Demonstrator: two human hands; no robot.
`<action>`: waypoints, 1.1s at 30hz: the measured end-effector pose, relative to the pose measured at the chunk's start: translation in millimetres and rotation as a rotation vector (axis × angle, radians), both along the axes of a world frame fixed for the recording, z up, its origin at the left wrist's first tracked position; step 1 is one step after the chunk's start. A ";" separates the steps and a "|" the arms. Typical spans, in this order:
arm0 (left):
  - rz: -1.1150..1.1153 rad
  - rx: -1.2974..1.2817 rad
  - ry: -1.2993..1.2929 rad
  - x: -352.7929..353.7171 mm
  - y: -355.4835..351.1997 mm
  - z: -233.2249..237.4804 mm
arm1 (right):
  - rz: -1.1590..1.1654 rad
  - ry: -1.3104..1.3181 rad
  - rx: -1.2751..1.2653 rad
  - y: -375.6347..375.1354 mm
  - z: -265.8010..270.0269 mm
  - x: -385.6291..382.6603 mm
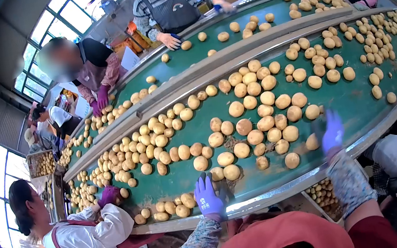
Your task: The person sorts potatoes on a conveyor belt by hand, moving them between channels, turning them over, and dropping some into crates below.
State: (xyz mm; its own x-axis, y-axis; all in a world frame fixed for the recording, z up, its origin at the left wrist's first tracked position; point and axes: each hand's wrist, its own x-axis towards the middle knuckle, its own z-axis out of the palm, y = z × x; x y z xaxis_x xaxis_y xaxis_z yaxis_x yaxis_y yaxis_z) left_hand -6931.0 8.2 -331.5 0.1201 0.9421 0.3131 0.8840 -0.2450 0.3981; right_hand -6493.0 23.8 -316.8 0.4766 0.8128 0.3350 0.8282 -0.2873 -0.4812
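over the green belt (360, 96), left hand (208, 199) fingers extended, unclenched, near potatoes (231, 172); right hand (332, 133) blurred, its grasp i cannot tell.

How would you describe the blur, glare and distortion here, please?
Head view: windows overexposed, metal edge of the belt shiny and bowed, as if by a wide lens; head view: right hand slightly smeared, left hand crisper; head view: one worker's head behind a soft blur, corners dark.

No text can be read; the white print (204, 203) on the left glove (208, 197), at six o'clock, is too small to make out.
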 end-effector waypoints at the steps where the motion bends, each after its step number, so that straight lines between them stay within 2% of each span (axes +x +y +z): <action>1: -0.005 -0.005 -0.023 -7.1 1.4 -0.5 | -0.048 0.101 0.195 8.5 -33.2 33.1; 2: -0.010 -0.008 -0.050 -14.9 3.0 -2.0 | -0.035 0.484 0.189 4.2 -13.7 33.9; 5: 0.002 -0.007 -0.074 -34.6 4.0 -3.6 | 0.244 0.346 0.139 25.1 -56.9 37.4; 7: 0.022 0.000 -0.163 -44.5 3.4 -9.7 | 0.162 0.303 0.275 40.5 -64.4 -18.6; 8: 0.008 -0.008 -0.158 -50.6 2.8 -12.0 | 0.137 0.556 0.399 61.5 -97.3 -23.3; 9: -0.007 -0.002 -0.149 -55.8 4.1 -9.9 | 0.119 0.795 0.331 59.0 -40.6 -72.5; 10: -0.092 0.063 -0.097 -59.7 4.1 -8.7 | 0.175 0.460 0.311 73.4 -44.4 -89.9; 11: -0.238 0.069 -0.161 -57.2 3.4 -6.0 | 0.227 0.134 0.282 85.5 -50.8 -105.1; 13: -0.517 0.088 -0.278 -46.2 2.6 2.2 | 0.492 0.225 0.245 105.5 -46.2 -149.1; 14: -0.823 0.050 -0.341 -37.1 13.3 7.6 | 0.589 0.180 0.303 112.5 -41.4 -183.6; 15: -0.992 -0.111 -0.258 -22.3 20.8 4.3 | 0.684 0.135 0.360 116.3 -36.4 -221.9; 16: -1.230 -0.148 -0.295 4.0 34.5 -1.7 | 0.608 0.066 0.356 120.9 -34.3 -256.8; 17: -1.350 -0.246 -0.139 20.3 35.8 -26.9 | 0.613 -0.023 0.170 124.5 -26.3 -289.4; 19: -1.164 -1.037 -0.529 26.1 12.2 -162.3 | 0.965 0.186 0.038 116.6 -18.0 -346.9; 21: -1.088 -0.799 -0.398 16.5 29.0 -148.8 | 1.301 0.402 -0.098 116.1 -6.0 -375.6; 24: -0.966 -0.459 -0.222 -27.0 57.4 -83.2 | 1.050 -0.269 0.254 125.2 19.6 -342.8; 25: -0.915 -0.349 -0.178 -41.2 61.9 -65.2 | 1.006 0.003 0.127 138.8 27.8 -315.3; 26: -0.906 -0.333 -0.213 -53.8 64.7 -44.8 | 0.715 -0.170 -0.010 147.9 33.6 -285.9; 27: -0.895 -0.310 -0.248 -64.1 71.9 -34.1 | 0.548 -0.223 0.224 156.0 22.1 -247.5; 28: -0.840 -0.276 -0.230 -82.0 73.5 -41.8 | 0.293 -0.153 0.135 158.5 27.4 -213.1; 29: -0.793 -0.244 -0.186 -99.2 76.7 -49.1 | 0.077 0.094 0.400 170.0 -19.4 -158.9; 30: -0.737 -0.258 -0.253 -108.7 85.3 -38.5 | -0.210 -0.087 0.111 163.2 -11.6 -115.8; 31: -0.686 -0.268 -0.320 -116.8 93.3 -20.7 | -0.494 -0.209 0.091 158.6 -1.7 -96.4; 32: -0.650 -0.263 -0.282 -126.6 95.8 -7.9 | -0.510 0.052 0.148 161.2 -37.4 -45.4; 33: -0.619 -0.253 -0.240 -138.1 96.1 -0.3 | -0.434 0.080 0.061 159.8 -64.5 -19.7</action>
